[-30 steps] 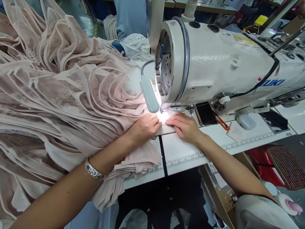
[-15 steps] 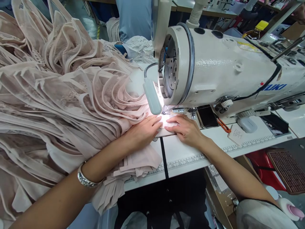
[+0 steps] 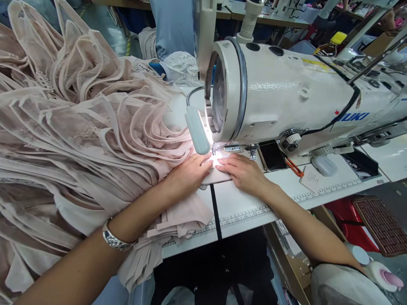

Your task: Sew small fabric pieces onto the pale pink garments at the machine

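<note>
and here, under the hot white glow, a small pale piece of cloth (image 3: 215,163), half bleached out by the light, is pinned on the desk (image 3: 244,203) just below the needle area of the bulky white sewing machine (image 3: 273,93). it is flanked by both hands: the left hand (image 3: 190,174) is laid low with its fingers stretched toward the light, and the right hand (image 3: 246,173) is set opposite, fingers reaching inward and slightly spread. the two sets of fingertips are held near each other, a narrow bright gap left between them. whether the cloth is pinched by either thumb cannot be told; the undersides are hidden.

to the left, a great heap of thin, dusty-pink fabric pieces (image 3: 104,140) is piled in loose folds, the left forearm laid across it. if the small piece is of like stuff, it can be judged very light, limp and perhaps a little slippery, easily puckered or stretched. it is best held flat by the fingertip pads near its side edges, lightly, with the strip between left smooth. fingers are best kept clear of the needle, which is partly screened by the rounded grey-green lamp (image 3: 197,130).
</note>
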A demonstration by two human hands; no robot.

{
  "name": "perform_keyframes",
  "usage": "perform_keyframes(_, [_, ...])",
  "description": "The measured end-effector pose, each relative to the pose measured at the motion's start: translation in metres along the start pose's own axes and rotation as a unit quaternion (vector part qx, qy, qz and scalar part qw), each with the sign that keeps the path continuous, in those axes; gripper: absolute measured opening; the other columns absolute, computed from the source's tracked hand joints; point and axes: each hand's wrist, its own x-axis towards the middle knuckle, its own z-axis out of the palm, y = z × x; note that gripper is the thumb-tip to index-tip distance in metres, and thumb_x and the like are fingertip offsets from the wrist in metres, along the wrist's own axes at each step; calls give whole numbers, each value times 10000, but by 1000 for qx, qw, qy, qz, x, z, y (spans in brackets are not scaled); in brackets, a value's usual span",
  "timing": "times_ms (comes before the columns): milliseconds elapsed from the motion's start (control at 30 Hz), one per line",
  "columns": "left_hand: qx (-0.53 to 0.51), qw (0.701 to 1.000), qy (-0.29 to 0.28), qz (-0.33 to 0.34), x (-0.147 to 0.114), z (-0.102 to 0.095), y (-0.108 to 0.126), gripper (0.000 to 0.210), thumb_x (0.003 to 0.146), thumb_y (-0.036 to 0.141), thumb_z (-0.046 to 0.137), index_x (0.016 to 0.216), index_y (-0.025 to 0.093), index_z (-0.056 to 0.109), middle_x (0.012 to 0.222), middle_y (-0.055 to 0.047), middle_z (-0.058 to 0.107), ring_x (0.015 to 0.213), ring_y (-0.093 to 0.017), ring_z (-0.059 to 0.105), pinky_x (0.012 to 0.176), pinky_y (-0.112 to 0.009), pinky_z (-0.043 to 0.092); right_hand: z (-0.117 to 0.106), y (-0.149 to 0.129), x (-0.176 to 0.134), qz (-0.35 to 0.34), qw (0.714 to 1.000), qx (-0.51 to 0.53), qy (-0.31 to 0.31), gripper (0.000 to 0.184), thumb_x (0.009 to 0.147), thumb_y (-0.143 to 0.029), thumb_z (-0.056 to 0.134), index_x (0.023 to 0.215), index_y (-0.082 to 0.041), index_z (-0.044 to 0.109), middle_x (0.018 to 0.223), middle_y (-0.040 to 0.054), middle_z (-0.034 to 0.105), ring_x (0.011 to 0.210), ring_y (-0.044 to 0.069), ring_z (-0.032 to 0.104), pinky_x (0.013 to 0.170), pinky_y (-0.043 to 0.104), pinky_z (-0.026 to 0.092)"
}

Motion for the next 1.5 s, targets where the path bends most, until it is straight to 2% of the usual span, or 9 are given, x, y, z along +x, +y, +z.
perform_keyframes(233, [14, 1000, -19, -16, 7, -2, 0, 174, 1005, 167, 478, 1097, 160, 625, 1242, -132, 664, 1182, -282, 611, 968, -482, 532, 2, -4, 5, 24, 999, -20, -13, 444, 894, -9, 444, 1165, -231, 716, 1199, 66, 744, 1161, 244, 640, 846, 382, 560])
perform_keyframes(400, [29, 998, -32, -35, 10, -2, 1, 148, 1000, 191, 528, 1105, 136, 616, 1244, -152, 642, 1186, -306, 603, 933, -452, 537, 5, -4, 7, 47, 998, -25, -29, 498, 884, -22, 421, 1243, -254, 677, 1294, 57, 708, 1198, 260, 622, 875, 431, 558])
perform_keyframes(600, [76, 997, 4, -28, 11, -3, 4, 137, 1002, 155, 504, 1075, 126, 616, 1211, -140, 627, 1210, -312, 570, 986, -447, 492, 10, -2, 8, 65, 996, -49, -47, 532, 868, -27, 430, 1296, -246, 656, 1361, 78, 672, 1165, 289, 624, 904, 470, 544])
perform_keyframes(767, [125, 991, -20, -38, 14, -11, 10, 217, 1027, 143, 448, 954, 115, 651, 1029, -123, 654, 1013, -260, 591, 844, -376, 484, 8, -2, 9, 46, 993, -83, -66, 573, 896, -32, 370, 1400, -183, 599, 1428, 120, 630, 1240, 316, 593, 971, 506, 515])
perform_keyframes(1000, [176, 982, -49, -49, 20, -17, 16, 222, 1028, 253, 535, 982, 99, 687, 968, -117, 681, 1048, -272, 590, 889, -386, 444, 6, 2, 9, 26, 994, -82, -67, 613, 880, -2, 307, 1417, -133, 572, 1455, 121, 618, 1247, 281, 612, 1003, 463, 490])
perform_keyframes(1133, [206, 976, -53, -38, 19, -16, 18, 184, 996, 158, 535, 960, 110, 709, 957, -119, 701, 970, -251, 605, 846, -389, 428, 8, 3, 10, 61, 993, -62, -75, 583, 880, -53, 323, 1400, -124, 578, 1382, 148, 660, 1185, 311, 631, 974, 479, 500])
perform_keyframes(1333, [264, 963, -36, -33, 13, -15, 26, 337, 953, 4, 380, 857, 126, 678, 795, -73, 645, 797, -213, 582, 889, -396, 407, 9, 1, 22, 138, 984, -87, -76, 565, 873, -124, 380, 1404, -91, 567, 1098, 194, 717, 1050, 362, 612, 920, 519, 471])
perform_keyframes(1400, [243, 968, -31, -61, 17, -15, 25, 326, 966, 18, 355, 940, 107, 667, 845, -87, 658, 840, -228, 596, 939, -414, 404, 9, 1, 25, 150, 980, -105, -74, 506, 874, -119, 391, 1319, -116, 632, 1058, 184, 712, 1039, 360, 595, 925, 521, 447])
perform_keyframes(1500, [143, 978, -40, -145, 27, -16, 19, 237, 1017, 167, 432, 1138, 73, 613, 1072, -143, 678, 1079, -276, 597, 1025, -425, 398, 7, 0, 26, 148, 978, -107, -98, 409, 860, -84, 399, 1119, -154, 707, 1024, 161, 707, 1018, 342, 583, 909, 492, 432])
